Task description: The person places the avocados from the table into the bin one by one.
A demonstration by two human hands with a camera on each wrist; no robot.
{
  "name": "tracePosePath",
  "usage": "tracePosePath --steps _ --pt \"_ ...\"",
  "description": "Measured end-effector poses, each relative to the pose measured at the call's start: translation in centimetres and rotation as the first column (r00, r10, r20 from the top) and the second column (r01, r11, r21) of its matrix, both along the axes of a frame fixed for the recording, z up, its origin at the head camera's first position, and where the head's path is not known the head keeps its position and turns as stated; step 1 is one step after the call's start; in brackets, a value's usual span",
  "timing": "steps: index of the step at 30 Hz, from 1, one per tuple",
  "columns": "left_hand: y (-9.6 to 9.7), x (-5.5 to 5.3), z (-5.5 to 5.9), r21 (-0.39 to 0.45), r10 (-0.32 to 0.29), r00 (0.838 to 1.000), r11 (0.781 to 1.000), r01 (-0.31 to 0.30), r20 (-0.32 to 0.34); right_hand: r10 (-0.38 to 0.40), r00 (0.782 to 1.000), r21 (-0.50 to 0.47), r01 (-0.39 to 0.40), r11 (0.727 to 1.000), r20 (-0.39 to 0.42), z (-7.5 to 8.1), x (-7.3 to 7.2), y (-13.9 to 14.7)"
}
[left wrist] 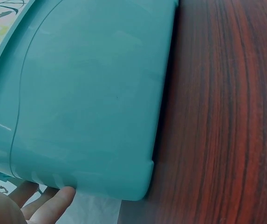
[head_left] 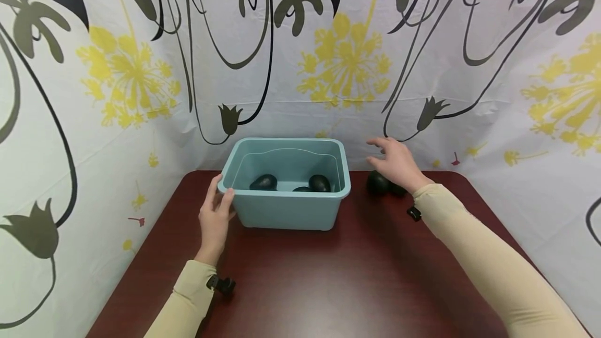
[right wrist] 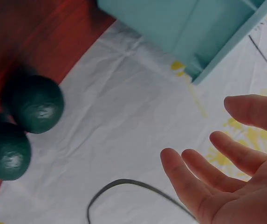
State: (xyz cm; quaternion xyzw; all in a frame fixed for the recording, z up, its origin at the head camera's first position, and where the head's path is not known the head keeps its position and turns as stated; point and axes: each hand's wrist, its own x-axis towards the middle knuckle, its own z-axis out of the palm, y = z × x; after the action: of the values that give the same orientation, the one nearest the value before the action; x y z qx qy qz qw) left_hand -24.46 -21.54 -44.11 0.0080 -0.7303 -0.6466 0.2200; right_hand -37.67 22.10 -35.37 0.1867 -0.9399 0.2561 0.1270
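A light blue plastic bin (head_left: 286,210) stands at the back of the table, with dark avocados (head_left: 320,183) lying inside it. My left hand (head_left: 215,218) holds the bin's front left corner, thumb at the front and fingers along the left side. The left wrist view has its fingers (left wrist: 54,205) against the bin wall (left wrist: 91,98). To the right of the bin, my right hand (head_left: 396,163) hovers with spread, slightly bent fingers and holds nothing. Below it sit two dark green avocados (head_left: 377,183), also visible in the right wrist view as shiny round shapes (right wrist: 37,105), apart from the fingers.
The dark red wood-grain table (head_left: 291,275) runs back to a white cloth (head_left: 281,93) printed with flowers. That cloth also hangs along the left and right sides. A small black camera (head_left: 221,284) is strapped to the left wrist.
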Motion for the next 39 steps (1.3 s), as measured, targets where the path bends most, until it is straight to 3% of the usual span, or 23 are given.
tracePosePath --steps 9,22,32,39 --pt "-0.1 0.0 0.1 0.002 -0.002 1.000 1.000 0.002 -0.008 -0.024 0.999 0.007 0.023 1.000 0.047 -2.0 -1.4 1.6" --pt "-0.2 0.0 -0.3 -0.001 -0.005 1.000 1.000 0.005 0.002 -0.050 0.989 0.027 0.046 0.999 0.136 -7.3 -3.6 2.8" --pt "-1.1 -1.8 -2.8 -0.006 0.021 1.000 1.000 -0.021 -0.011 -0.085 0.993 0.110 0.075 0.991 0.085 -9.4 -3.7 2.5" --pt "-1.2 -2.2 -3.2 -0.019 0.029 0.999 0.999 -0.030 -0.037 -0.106 0.991 0.185 0.089 0.979 0.081 -10.0 -3.6 2.2"
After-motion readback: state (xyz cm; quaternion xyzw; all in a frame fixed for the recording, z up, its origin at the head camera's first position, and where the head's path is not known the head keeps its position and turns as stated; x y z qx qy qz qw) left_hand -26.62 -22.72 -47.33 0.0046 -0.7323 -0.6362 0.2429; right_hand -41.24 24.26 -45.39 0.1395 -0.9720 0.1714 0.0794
